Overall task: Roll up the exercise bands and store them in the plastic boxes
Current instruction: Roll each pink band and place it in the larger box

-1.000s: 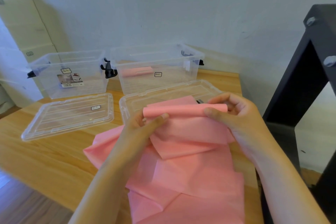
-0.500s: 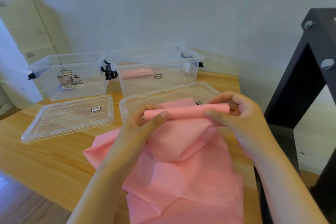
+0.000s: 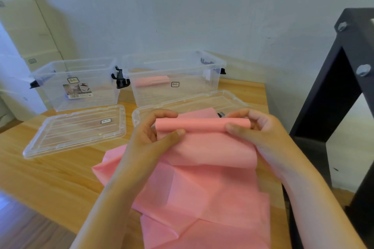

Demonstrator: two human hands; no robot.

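band [image 3: 202, 125] rolled further; box labels [image 3: 175, 84] unreadable.

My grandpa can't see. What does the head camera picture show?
The left hand and right hand each grip an end of a part-rolled pink exercise band over a wooden table. Behind, one clear box holds a finished roll; a second box stands beside it.

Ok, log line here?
phase: rolling band | left grip: holds roll left end | right grip: holds right end | rest: loose on table | right box: stored roll inside | lids: off
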